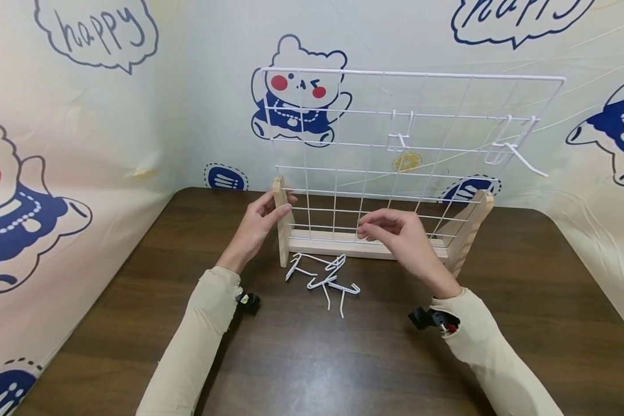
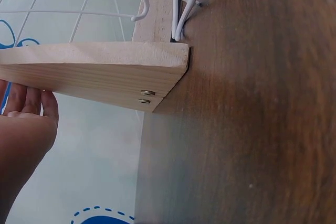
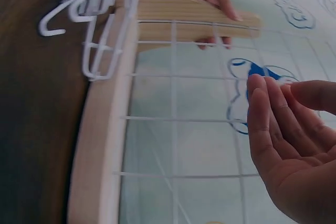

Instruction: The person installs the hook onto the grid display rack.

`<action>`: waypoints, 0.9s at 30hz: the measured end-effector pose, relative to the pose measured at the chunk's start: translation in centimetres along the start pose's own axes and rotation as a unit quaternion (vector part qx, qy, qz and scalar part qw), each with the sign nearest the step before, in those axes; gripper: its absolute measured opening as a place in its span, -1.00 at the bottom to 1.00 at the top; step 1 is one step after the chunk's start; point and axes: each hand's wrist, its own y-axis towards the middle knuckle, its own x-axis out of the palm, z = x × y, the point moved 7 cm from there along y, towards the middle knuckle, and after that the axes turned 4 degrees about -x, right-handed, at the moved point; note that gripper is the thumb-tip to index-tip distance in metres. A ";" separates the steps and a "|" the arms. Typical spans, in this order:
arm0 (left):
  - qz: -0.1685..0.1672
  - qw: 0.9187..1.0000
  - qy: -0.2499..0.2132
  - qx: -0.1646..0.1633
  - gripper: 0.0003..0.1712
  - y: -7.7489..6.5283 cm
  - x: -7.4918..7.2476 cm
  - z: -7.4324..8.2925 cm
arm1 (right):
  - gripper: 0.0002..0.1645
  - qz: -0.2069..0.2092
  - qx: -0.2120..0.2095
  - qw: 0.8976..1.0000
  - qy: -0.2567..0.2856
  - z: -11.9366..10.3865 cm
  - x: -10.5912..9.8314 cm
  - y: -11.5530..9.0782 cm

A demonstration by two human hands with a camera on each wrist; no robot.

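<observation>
A white wire grid [image 1: 364, 144] leans back in a wooden stand, whose left side post [image 1: 282, 222] my left hand [image 1: 257, 222] holds near its top, thumb on one side and fingers on the other. In the right wrist view this pinch shows beyond the wires. My right hand [image 1: 403, 237] hovers before the lower grid, fingers bent towards the thumb; nothing shows between them in the right wrist view [image 3: 294, 135]. Several white wire hooks [image 1: 326, 282] lie in a loose pile in front of the stand. Two more hooks hang on the grid, a middle one [image 1: 401, 138] and a right one [image 1: 512, 144].
The stand's bottom bar [image 1: 338, 245] runs between the left post and the right side post [image 1: 470, 231]. All of it stands on a dark brown wooden table [image 1: 312, 358]. Behind hangs a pale cloth [image 1: 203, 104] printed with bears.
</observation>
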 end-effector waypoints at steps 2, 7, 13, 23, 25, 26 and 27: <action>-0.001 1.000 -0.002 0.001 -0.48 0.1 0.1 0.0 | -0.83 -0.010 -0.002 0.999 -0.035 0.5 0.5 0.0; -0.006 1.000 -0.004 0.001 -0.49 0.0 0.5 -0.2 | -0.84 -0.044 -0.013 0.990 -0.137 1.9 1.7 0.0; 0.000 1.000 -0.005 0.006 -0.55 0.0 0.2 0.0 | -0.73 -0.112 -0.040 0.979 -0.165 3.3 4.3 -0.1; -0.005 1.000 -0.010 -0.006 -0.55 0.0 0.2 -0.1 | -0.68 -0.198 -0.121 0.930 -0.285 3.9 6.4 -0.8; -0.006 1.000 -0.007 -0.007 -0.54 -0.1 0.2 0.0 | -0.70 -0.201 -0.132 0.922 -0.303 3.8 6.4 -0.9; -0.005 1.000 -0.005 -0.008 -0.54 -0.1 0.2 0.0 | -0.70 -0.204 -0.136 0.918 -0.311 3.8 6.4 -0.9; -0.005 1.000 -0.006 -0.007 -0.55 -0.1 0.2 0.0 | -0.71 -0.208 -0.138 0.915 -0.316 3.8 6.4 -0.9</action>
